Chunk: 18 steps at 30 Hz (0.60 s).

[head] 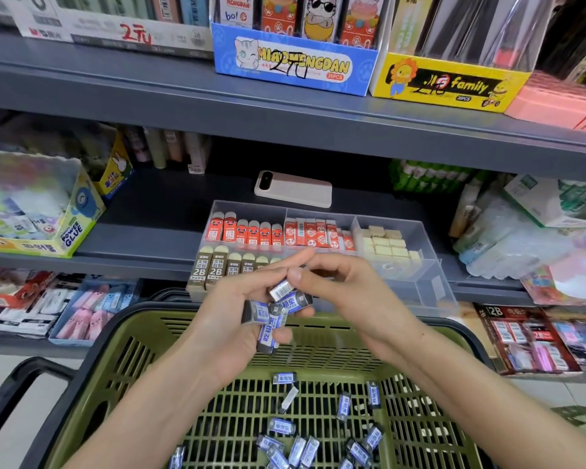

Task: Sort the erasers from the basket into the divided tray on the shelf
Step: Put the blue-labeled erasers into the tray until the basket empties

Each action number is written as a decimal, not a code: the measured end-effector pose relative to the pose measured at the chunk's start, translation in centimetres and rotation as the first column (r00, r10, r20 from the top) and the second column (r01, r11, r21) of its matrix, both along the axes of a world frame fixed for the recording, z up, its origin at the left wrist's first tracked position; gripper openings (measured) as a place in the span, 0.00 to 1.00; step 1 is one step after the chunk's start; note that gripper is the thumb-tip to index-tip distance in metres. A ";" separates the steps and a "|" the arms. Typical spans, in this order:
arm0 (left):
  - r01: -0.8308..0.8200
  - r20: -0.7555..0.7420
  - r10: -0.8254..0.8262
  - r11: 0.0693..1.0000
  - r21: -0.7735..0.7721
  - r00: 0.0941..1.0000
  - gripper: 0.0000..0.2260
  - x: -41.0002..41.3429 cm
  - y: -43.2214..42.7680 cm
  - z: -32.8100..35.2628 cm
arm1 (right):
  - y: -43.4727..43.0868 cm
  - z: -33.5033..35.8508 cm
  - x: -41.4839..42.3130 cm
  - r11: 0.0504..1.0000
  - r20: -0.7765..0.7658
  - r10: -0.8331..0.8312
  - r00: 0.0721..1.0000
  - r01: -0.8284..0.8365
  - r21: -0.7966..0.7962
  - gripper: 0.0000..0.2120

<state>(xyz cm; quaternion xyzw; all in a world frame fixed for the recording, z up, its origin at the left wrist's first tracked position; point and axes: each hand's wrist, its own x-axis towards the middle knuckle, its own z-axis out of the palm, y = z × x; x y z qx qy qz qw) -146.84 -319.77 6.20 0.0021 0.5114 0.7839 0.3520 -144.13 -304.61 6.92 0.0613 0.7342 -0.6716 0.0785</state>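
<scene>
Gripping eraser bunch point(274, 316) in curled left hand point(237, 319); pinching top eraser point(280, 290) with right hand point(349, 296), long axis slanting up-right, tray point(418, 286) front-right compartment just beyond, nearer right.

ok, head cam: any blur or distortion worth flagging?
Head view: wide-angle bows the shelf edge; glue box at left and clear packets at right are smeared; divided tray and erasers in the left hand's grip read fairly sharp; lighting even.
</scene>
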 end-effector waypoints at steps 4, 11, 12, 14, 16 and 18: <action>0.022 0.005 -0.022 0.998 0.054 1.000 0.16 -0.3 -0.4 0.4 | 1.7 0.7 -0.8 0.983 -0.042 -0.150 0.988 0.144 -0.113 0.07; -0.028 0.018 0.027 0.998 0.051 0.999 0.18 -1.0 -2.0 -0.2 | 6.2 1.8 -2.4 0.980 0.033 -0.188 0.982 0.190 -0.063 0.07; -0.031 0.016 0.030 0.998 0.049 0.999 0.18 -1.0 -2.2 -0.3 | 6.3 1.6 -2.6 0.982 0.037 -0.189 0.981 0.188 0.026 0.09; -0.032 0.009 0.032 0.999 0.042 0.999 0.18 -1.0 -2.4 -0.5 | 6.4 1.0 -2.7 0.957 0.045 -0.198 0.979 0.183 0.224 0.11; -0.033 0.003 0.033 0.999 0.032 0.999 0.17 -1.0 -2.6 -0.6 | 6.3 0.4 -2.8 0.899 0.039 -0.187 0.982 0.154 0.410 0.13; -0.035 -0.002 0.035 0.999 0.030 0.999 0.17 -1.1 -2.7 -0.8 | 6.1 -0.1 -2.9 0.807 -0.014 -0.148 0.989 0.129 0.576 0.11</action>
